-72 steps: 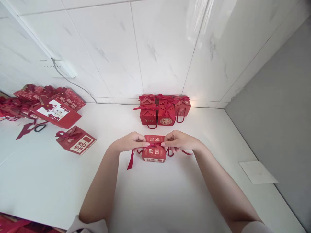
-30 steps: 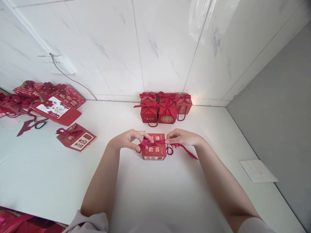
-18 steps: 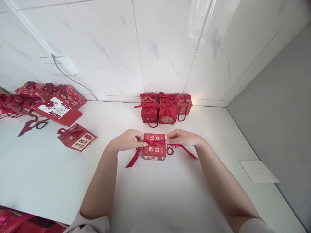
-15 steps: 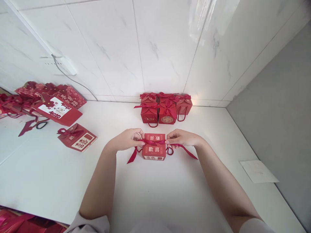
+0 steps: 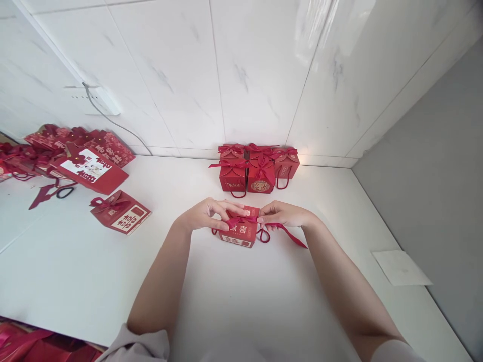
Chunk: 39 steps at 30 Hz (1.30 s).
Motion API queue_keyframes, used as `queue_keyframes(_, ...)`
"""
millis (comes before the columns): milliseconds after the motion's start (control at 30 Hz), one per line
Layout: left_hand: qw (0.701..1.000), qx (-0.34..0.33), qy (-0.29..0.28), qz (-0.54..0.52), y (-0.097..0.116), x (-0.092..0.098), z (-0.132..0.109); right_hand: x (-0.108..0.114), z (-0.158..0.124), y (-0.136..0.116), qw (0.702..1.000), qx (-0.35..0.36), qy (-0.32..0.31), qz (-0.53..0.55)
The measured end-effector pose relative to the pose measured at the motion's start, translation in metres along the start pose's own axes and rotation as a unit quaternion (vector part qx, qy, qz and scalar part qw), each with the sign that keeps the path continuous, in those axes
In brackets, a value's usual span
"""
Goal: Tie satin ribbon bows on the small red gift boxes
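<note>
A small red gift box (image 5: 238, 232) with gold-white lettering lies on the white table in front of me, a little turned. A dark red ribbon (image 5: 290, 236) runs across its top, with one tail trailing off to the right. My left hand (image 5: 211, 213) lies over the box's left side, thumb toward the near face and fingers along the far one, gripping it and hiding the left ribbon end. At the right edge, my right hand (image 5: 281, 215) pinches the ribbon between thumb and fingers. A cord handle loop (image 5: 264, 235) shows below that hand.
Several bow-tied red boxes (image 5: 260, 173) stand against the tiled wall. To the left are another tied box (image 5: 121, 212), a heap of red bags (image 5: 90, 171) and a black ring (image 5: 65, 192). A white paper (image 5: 402, 267) lies at right; red items (image 5: 41, 347) fill the lower left corner.
My left hand has moved right from the ribbon's left end onto the box, its fingers spreading over the top. The box has turned slightly. My right hand has hardly moved.
</note>
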<state>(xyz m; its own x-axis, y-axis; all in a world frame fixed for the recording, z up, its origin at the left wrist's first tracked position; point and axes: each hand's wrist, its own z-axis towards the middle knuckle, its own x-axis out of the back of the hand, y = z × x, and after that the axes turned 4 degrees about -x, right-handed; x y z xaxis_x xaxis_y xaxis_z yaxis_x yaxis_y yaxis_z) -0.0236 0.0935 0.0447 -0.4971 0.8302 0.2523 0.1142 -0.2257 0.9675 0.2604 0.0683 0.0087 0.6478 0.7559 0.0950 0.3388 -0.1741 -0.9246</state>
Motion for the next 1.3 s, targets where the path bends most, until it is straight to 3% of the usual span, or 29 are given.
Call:
queue_keyframes(400,0.999,0.049,0.012,0.02,-0.005,-0.003,0.004,-0.001,0.001,0.001,1.0,0.001,0.008,0.003)
queue_keyframes(733,0.981,0.111,0.138,0.083,-0.01,-0.005,0.007,0.0,0.0,-0.005,0.998,0.017,0.04,0.041)
queue_keyframes(1000,0.976,0.097,0.142,0.133,-0.005,-0.012,0.012,-0.007,-0.001,-0.008,0.99,0.044,0.017,0.133)
queue_keyframes(1133,0.975,0.115,0.143,0.126,-0.003,-0.016,0.013,-0.013,0.005,-0.009,0.981,0.105,0.068,0.149)
queue_keyframes(1300,0.978,0.116,0.137,0.11,0.0,-0.021,0.013,-0.025,0.01,-0.012,0.979,0.126,0.102,0.121)
